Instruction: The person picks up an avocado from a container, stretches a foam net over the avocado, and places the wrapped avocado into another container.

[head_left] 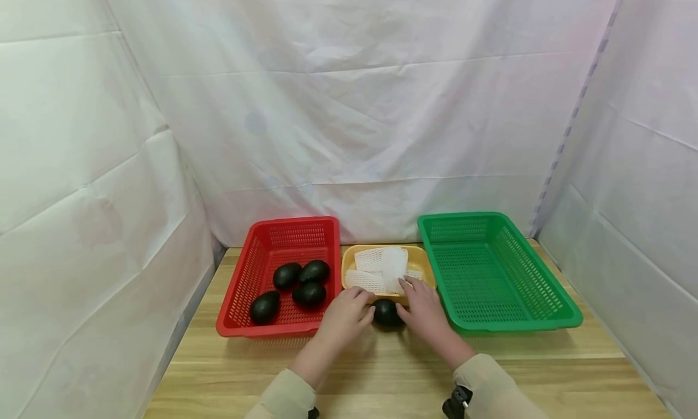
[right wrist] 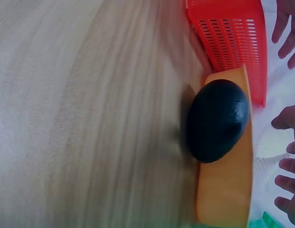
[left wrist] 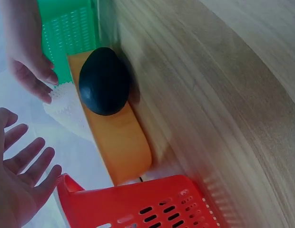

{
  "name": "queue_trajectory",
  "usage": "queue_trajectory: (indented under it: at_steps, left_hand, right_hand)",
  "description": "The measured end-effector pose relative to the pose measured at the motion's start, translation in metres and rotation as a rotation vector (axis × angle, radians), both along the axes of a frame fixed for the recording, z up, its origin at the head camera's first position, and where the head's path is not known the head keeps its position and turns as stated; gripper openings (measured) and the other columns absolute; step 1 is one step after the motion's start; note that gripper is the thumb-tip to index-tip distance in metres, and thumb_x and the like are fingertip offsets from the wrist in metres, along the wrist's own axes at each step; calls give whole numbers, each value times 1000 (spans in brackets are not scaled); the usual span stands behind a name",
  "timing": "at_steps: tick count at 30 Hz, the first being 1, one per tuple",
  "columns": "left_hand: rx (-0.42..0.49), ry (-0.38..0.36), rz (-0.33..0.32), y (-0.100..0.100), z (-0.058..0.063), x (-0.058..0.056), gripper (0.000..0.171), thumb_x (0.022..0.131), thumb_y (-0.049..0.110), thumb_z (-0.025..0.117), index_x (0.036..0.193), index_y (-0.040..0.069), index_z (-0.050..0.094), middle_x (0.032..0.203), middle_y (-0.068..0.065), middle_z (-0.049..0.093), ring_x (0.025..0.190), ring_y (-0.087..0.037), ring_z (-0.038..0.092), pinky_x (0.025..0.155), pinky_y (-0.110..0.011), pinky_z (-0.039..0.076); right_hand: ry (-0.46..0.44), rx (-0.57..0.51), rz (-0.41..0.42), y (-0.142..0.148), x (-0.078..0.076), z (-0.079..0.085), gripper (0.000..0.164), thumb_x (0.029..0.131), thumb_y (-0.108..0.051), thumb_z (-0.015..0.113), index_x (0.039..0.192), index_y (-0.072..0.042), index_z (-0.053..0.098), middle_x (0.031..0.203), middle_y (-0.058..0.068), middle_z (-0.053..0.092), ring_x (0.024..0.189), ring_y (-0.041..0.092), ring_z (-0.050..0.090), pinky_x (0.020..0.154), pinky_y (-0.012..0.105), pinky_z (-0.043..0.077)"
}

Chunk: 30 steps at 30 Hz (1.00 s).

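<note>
A dark avocado (head_left: 388,314) lies on the table against the near side of a yellow basket (head_left: 353,249); it shows large in both wrist views. White foam net sleeves (head_left: 394,263) lie in that basket. My left hand (head_left: 346,316) hovers left of the avocado, fingers spread and holding nothing in the left wrist view. On the avocado's other side is my right hand (head_left: 424,310), its fingertips over the basket's near edge by a foam sleeve. Whether they touch the sleeve I cannot tell; the right wrist view shows the fingers apart.
To the left stands a red basket (head_left: 235,307) with several avocados (head_left: 309,293) inside. A green basket (head_left: 493,273) stands to the right. White cloth (head_left: 354,122) hangs behind and along both sides of the wooden table (head_left: 392,382).
</note>
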State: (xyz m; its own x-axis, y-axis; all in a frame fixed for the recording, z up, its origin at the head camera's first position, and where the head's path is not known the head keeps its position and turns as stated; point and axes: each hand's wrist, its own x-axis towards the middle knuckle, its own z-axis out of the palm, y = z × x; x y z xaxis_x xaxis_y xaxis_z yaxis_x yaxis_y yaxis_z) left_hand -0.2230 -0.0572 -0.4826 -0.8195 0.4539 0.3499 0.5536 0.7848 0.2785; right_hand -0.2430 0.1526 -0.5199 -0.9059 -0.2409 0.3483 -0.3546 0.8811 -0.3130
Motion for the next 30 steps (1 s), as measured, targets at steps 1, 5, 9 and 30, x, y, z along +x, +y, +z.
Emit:
queue_trajectory:
  at_steps: [1, 5, 9, 30]
  left_hand:
    - [4, -2, 0, 0, 1, 1, 22, 92, 27, 67, 111, 15, 69, 110, -1, 64, 101, -18, 60, 89, -33, 51]
    - [8, -21, 4, 0, 5, 4, 25, 93, 30, 66, 114, 15, 69, 111, 0, 63, 102, -17, 60, 90, -33, 51]
    - [17, -31, 6, 1, 9, 8, 26, 93, 29, 66, 115, 15, 69, 111, 0, 63, 103, -17, 59, 91, -33, 51]
    - [83, -2, 75, -14, 6, 24, 33, 87, 24, 72, 118, 12, 65, 113, -3, 64, 105, -23, 60, 89, -40, 51]
  right_hand:
    - [14, 3, -1, 0, 0, 2, 56, 83, -21, 77, 131, 1, 57, 133, 18, 53, 123, 38, 47, 101, 58, 36]
    - [77, 9, 1, 3, 2, 11, 58, 78, -16, 82, 128, 2, 59, 129, 18, 55, 120, 38, 49, 98, 57, 38]
    - [155, -15, 22, 6, 3, 18, 57, 73, -10, 84, 124, 2, 63, 124, 17, 58, 115, 38, 52, 94, 57, 41]
    - [563, -217, 206, 26, 18, 40, 18, 72, -7, 83, 86, -6, 73, 88, 4, 69, 84, 25, 61, 73, 45, 48]
